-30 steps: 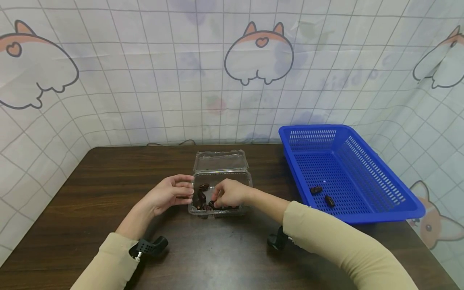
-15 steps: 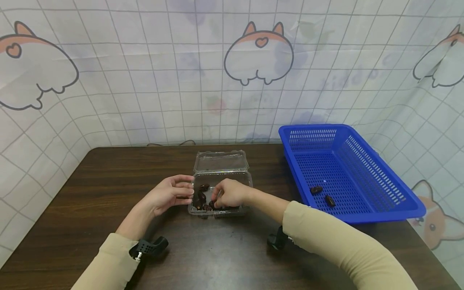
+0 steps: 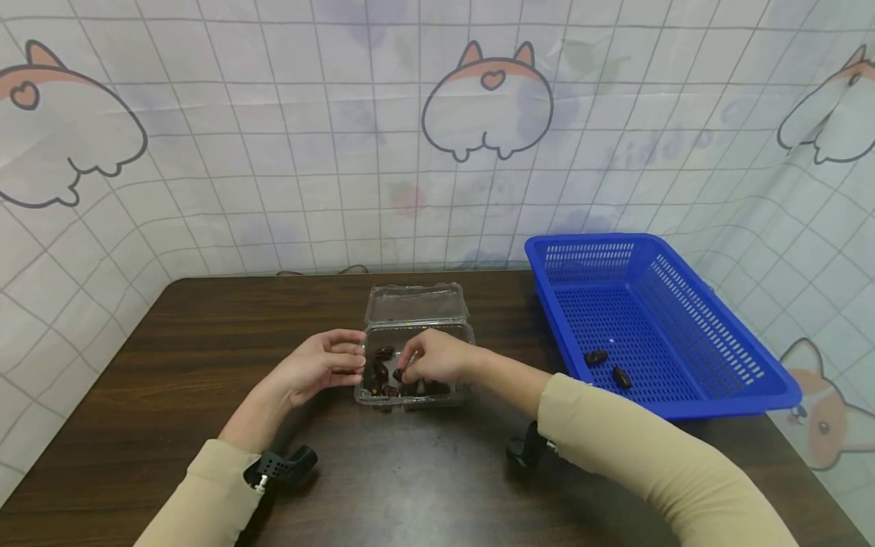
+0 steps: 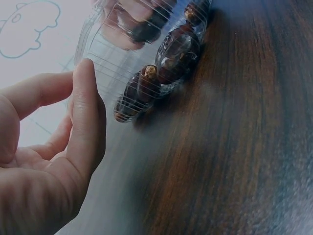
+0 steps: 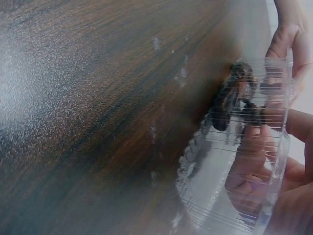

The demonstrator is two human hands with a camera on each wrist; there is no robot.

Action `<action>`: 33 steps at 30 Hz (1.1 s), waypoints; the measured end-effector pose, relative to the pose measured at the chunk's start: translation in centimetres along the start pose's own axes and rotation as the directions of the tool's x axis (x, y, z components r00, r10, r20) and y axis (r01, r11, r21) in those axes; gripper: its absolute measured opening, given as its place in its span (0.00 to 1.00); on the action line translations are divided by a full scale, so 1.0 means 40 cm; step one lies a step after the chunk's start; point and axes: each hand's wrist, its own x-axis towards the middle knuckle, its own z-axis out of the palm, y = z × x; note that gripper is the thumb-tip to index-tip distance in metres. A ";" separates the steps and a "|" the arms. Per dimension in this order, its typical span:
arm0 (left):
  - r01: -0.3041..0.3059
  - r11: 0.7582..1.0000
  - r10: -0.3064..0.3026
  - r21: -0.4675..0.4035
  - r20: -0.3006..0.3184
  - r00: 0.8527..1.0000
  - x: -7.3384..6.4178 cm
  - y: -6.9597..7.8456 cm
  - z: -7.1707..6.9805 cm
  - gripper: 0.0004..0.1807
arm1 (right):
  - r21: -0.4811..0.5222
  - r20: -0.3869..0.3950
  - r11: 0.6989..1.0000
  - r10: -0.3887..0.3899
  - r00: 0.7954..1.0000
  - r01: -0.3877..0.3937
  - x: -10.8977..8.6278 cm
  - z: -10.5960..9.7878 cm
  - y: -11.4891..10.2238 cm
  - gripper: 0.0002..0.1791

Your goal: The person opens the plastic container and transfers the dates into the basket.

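Clear plastic box (image 3: 393,335) on the worktop (image 3: 424,475), head view: our right hand (image 3: 443,357) dips inside, grip pinching one date (image 3: 399,374), other dates (image 3: 380,371) beside it; our left hand (image 3: 326,366), grip slack, sits against the box's left wall; two further dates (image 3: 621,377) in the blue basket (image 3: 598,315). Left wrist: we see a fingertip (image 4: 86,73) at the box edge. Right wrist: pinched date, behind ribbed plastic.

Left hand (image 4: 56,169) at clear box (image 4: 105,71), dark dates (image 4: 178,54) inside
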 end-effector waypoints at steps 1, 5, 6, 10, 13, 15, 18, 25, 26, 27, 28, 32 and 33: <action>-0.001 1.000 0.001 0.001 0.000 1.000 0.000 0.000 0.000 0.27 | 0.017 -0.002 1.000 0.001 1.000 -0.001 -0.001 -0.002 -0.001 0.07; -0.002 1.000 0.002 0.006 0.002 1.000 0.001 0.001 0.001 0.27 | 0.097 -0.008 0.995 0.018 1.000 -0.017 -0.010 -0.009 -0.007 0.08; -0.002 1.000 0.002 0.007 0.002 1.000 0.000 0.002 0.001 0.28 | 0.110 -0.008 0.994 0.023 1.000 -0.022 -0.012 -0.011 -0.008 0.08; 0.000 1.000 0.000 0.009 0.002 1.000 0.000 0.003 0.003 0.28 | 0.137 -0.020 0.990 0.041 0.999 -0.038 -0.024 -0.020 -0.019 0.09; -0.001 1.000 0.001 0.013 0.000 1.000 0.000 0.003 0.002 0.28 | 0.154 -0.026 0.987 0.052 0.998 -0.048 -0.030 -0.023 -0.027 0.09; 0.000 1.000 0.000 0.012 0.000 1.000 0.000 0.003 0.001 0.27 | 0.173 -0.025 0.984 0.058 0.998 -0.052 -0.032 -0.024 -0.033 0.09; -0.001 1.000 0.001 0.004 0.005 1.000 0.000 0.002 0.000 0.27 | 0.202 -0.021 0.978 0.055 0.998 -0.050 -0.036 -0.026 -0.040 0.10; 0.001 1.000 -0.001 -0.003 0.013 1.000 -0.001 0.004 0.000 0.27 | 0.270 -0.026 0.962 0.040 0.999 -0.032 -0.054 -0.031 -0.066 0.15; 0.000 1.000 0.000 -0.003 0.013 1.000 -0.001 0.004 0.000 0.27 | 0.277 -0.029 0.960 0.039 0.999 -0.030 -0.058 -0.033 -0.069 0.16; 0.000 1.000 0.000 -0.001 0.013 1.000 -0.001 0.004 0.000 0.27 | 0.283 -0.031 0.959 0.039 0.999 -0.029 -0.062 -0.034 -0.073 0.16; -0.001 1.000 0.001 0.000 0.013 1.000 -0.001 0.004 0.000 0.26 | 0.291 -0.032 0.956 0.040 0.999 -0.029 -0.066 -0.036 -0.077 0.17; 0.003 1.000 -0.003 -0.007 0.004 1.000 0.000 0.004 0.001 0.26 | 0.315 -0.035 0.949 0.030 0.999 -0.018 -0.086 -0.043 -0.087 0.17; 0.005 1.000 -0.005 -0.008 0.001 1.000 0.000 0.004 0.002 0.26 | 0.324 -0.033 0.946 0.029 0.999 -0.016 -0.092 -0.044 -0.090 0.17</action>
